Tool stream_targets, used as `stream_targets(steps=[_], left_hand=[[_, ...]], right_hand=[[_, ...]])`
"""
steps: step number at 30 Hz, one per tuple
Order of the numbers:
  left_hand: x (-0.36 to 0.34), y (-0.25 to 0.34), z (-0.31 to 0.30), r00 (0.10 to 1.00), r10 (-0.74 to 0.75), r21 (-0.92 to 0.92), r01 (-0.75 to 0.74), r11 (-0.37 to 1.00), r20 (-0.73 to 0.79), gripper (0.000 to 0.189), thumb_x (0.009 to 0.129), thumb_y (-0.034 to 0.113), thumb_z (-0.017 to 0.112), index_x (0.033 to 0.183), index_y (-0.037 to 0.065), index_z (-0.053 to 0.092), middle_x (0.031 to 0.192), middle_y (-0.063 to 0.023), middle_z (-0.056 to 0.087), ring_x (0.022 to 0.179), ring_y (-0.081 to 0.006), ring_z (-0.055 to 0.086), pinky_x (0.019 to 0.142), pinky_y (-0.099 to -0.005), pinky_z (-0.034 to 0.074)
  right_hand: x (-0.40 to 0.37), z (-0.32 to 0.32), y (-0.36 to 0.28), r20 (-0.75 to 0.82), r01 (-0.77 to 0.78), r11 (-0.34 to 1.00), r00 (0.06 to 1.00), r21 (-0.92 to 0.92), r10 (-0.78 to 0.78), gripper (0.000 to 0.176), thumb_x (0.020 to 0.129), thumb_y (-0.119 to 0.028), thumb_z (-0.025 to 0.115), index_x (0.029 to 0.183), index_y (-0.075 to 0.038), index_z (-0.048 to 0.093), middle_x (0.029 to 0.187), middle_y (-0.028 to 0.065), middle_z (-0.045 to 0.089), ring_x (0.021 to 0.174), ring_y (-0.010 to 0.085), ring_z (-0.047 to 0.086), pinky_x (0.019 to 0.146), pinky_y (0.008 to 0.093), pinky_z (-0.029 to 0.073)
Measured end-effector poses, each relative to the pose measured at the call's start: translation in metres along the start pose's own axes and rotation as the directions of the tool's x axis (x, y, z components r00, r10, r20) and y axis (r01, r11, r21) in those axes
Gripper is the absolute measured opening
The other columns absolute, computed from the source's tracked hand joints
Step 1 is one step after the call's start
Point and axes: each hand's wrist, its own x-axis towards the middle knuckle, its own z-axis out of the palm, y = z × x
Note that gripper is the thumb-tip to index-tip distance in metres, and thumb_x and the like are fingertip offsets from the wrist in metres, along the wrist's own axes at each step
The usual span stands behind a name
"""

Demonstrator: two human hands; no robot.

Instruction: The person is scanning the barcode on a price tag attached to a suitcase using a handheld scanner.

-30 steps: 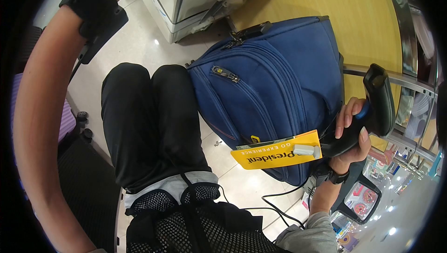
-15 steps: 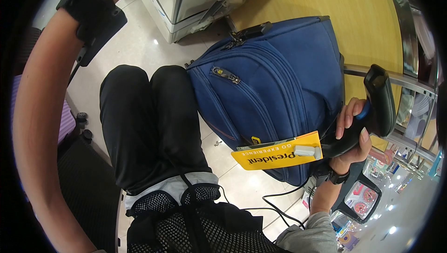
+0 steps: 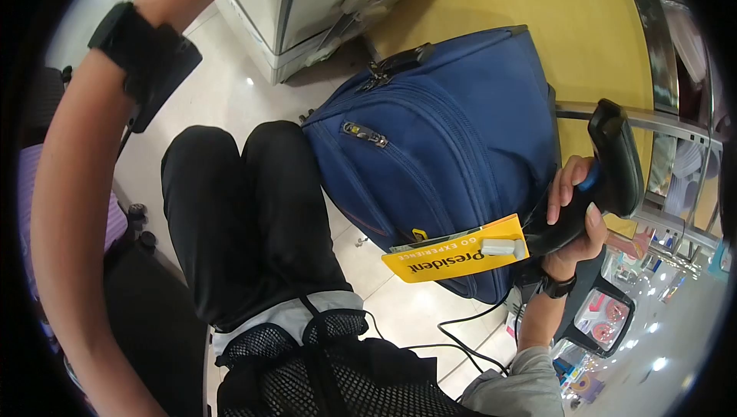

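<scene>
In my right hand (image 3: 572, 221) is a black barcode scanner (image 3: 620, 160) with a blue trigger; my fingers wrap round its handle and its head points up and away from the bag. Just left of this hand stands a navy blue backpack (image 3: 461, 125), tilted in the view, with zips and a top handle. A yellow President tag (image 3: 449, 254) hangs at its near side, with a small pale plastic piece (image 3: 503, 247) on it. My left arm arches across the left side, a black device strapped on it (image 3: 142, 56); the left hand lies past the top edge.
White hard-shell suitcases (image 3: 322, 10) stand beyond the bag, beside a yellow wood panel (image 3: 568, 3). A metal rack (image 3: 675, 125) is at the right. Purple (image 3: 115, 225) and black suitcases (image 3: 153, 325) stand at the left. A black cable (image 3: 461, 340) loops near my right sleeve.
The view has shifted slightly, so the backpack and scanner sit a little further left. More of my left forearm shows at the top. The right hand keeps its grip.
</scene>
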Motion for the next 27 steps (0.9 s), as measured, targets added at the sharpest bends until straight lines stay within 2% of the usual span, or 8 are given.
stream_targets(steps=[7, 9, 10, 15, 17, 19, 22, 27], left_hand=[[0.0, 0.013, -0.003, 0.995, 0.097, 0.033, -0.096, 0.995, 0.0, 0.042, 0.089, 0.026, 0.047, 0.112, -0.01, 0.05, 0.116, -0.027, 0.05, 0.113, -0.038, 0.046, 0.099, -0.0435, 0.036], [0.003, 0.027, -0.002, 0.961, -0.024, 0.031, 0.034, 0.999, -0.275, 0.04, 0.091, 0.033, 0.051, 0.093, -0.005, 0.061, 0.099, -0.0247, 0.06, 0.098, -0.0357, 0.058, 0.086, -0.0431, 0.045], [0.002, -0.004, 0.005, 0.996, 0.043, 0.048, -0.039, 0.998, -0.077, 0.048, 0.092, 0.034, 0.054, 0.128, 0.002, 0.049, 0.122, -0.0195, 0.055, 0.117, -0.0365, 0.049, 0.099, -0.0433, 0.038], [0.025, -0.002, 0.0, 0.984, 0.008, 0.028, -0.003, 1.0, -0.176, 0.049, 0.086, 0.03, 0.059, 0.122, -0.002, 0.052, 0.127, -0.0213, 0.053, 0.119, -0.0386, 0.048, 0.102, -0.0468, 0.037], [-0.001, 0.011, 0.004, 0.996, -0.061, 0.029, 0.063, 0.998, -0.057, 0.053, 0.085, 0.03, 0.059, 0.126, -0.003, 0.05, 0.133, -0.0239, 0.049, 0.127, -0.0391, 0.043, 0.109, -0.0466, 0.031], [0.008, 0.017, -0.012, 0.998, -0.06, -0.041, 0.059, 0.997, -0.02, 0.054, 0.086, 0.028, 0.058, 0.128, -0.003, 0.049, 0.137, -0.0239, 0.046, 0.131, -0.0389, 0.039, 0.112, -0.0473, 0.026], [0.008, 0.018, -0.011, 0.998, -0.059, -0.053, 0.058, 0.997, -0.024, 0.054, 0.086, 0.028, 0.058, 0.129, -0.004, 0.048, 0.137, -0.0238, 0.046, 0.131, -0.0389, 0.038, 0.113, -0.0481, 0.025], [0.008, 0.018, -0.021, 0.999, -0.049, -0.054, 0.048, 0.997, -0.023, 0.055, 0.087, 0.029, 0.057, 0.129, -0.005, 0.048, 0.139, -0.024, 0.044, 0.133, -0.0382, 0.036, 0.113, -0.0493, 0.023]], right_hand=[[-0.001, -0.003, -0.004, 0.04, -0.074, 0.997, 0.997, 0.024, 0.073, 0.046, 0.076, -0.03, 0.063, 0.099, 0.005, 0.044, 0.076, 0.0093, 0.045, 0.053, 0.0122, 0.044, 0.047, 0.0186, 0.041], [0.001, -0.001, -0.006, -0.004, -0.034, 0.999, 0.999, 0.037, 0.034, 0.046, 0.075, -0.032, 0.064, 0.097, 0.005, 0.045, 0.074, 0.0093, 0.045, 0.051, 0.0125, 0.045, 0.045, 0.0189, 0.041], [0.0, -0.002, -0.004, 0.002, -0.074, 0.997, 0.997, 0.031, 0.074, 0.047, 0.075, -0.033, 0.064, 0.096, 0.005, 0.046, 0.074, 0.0093, 0.046, 0.051, 0.0126, 0.046, 0.045, 0.0188, 0.041], [0.004, -0.005, -0.02, -0.053, -0.165, 0.986, 0.985, -0.01, 0.164, 0.049, 0.073, -0.034, 0.066, 0.099, 0.004, 0.049, 0.075, 0.0099, 0.052, 0.052, 0.014, 0.053, 0.049, 0.0237, 0.044], [-0.014, -0.012, -0.011, -0.022, -0.268, 0.962, 0.963, 0.052, 0.27, 0.051, 0.071, -0.032, 0.067, 0.104, 0.004, 0.051, 0.08, 0.0115, 0.055, 0.056, 0.0168, 0.056, 0.052, 0.0263, 0.047], [-0.013, -0.017, -0.02, -0.005, -0.307, 0.945, 0.951, 0.111, 0.309, 0.061, 0.071, -0.024, 0.068, 0.124, 0.002, 0.048, 0.092, 0.0131, 0.058, 0.064, 0.0212, 0.06, 0.058, 0.0301, 0.051], [-0.011, -0.027, -0.01, 0.145, -0.265, 0.932, 0.961, 0.245, 0.235, 0.054, 0.083, -0.003, 0.061, 0.133, -0.001, 0.043, 0.107, 0.0125, 0.059, 0.075, 0.0185, 0.061, 0.069, 0.0302, 0.051], [-0.009, -0.02, -0.014, 0.174, -0.196, 0.944, 0.973, 0.265, 0.153, 0.048, 0.085, -0.002, 0.061, 0.13, -0.002, 0.044, 0.106, 0.0114, 0.06, 0.074, 0.0172, 0.06, 0.069, 0.0304, 0.05]])
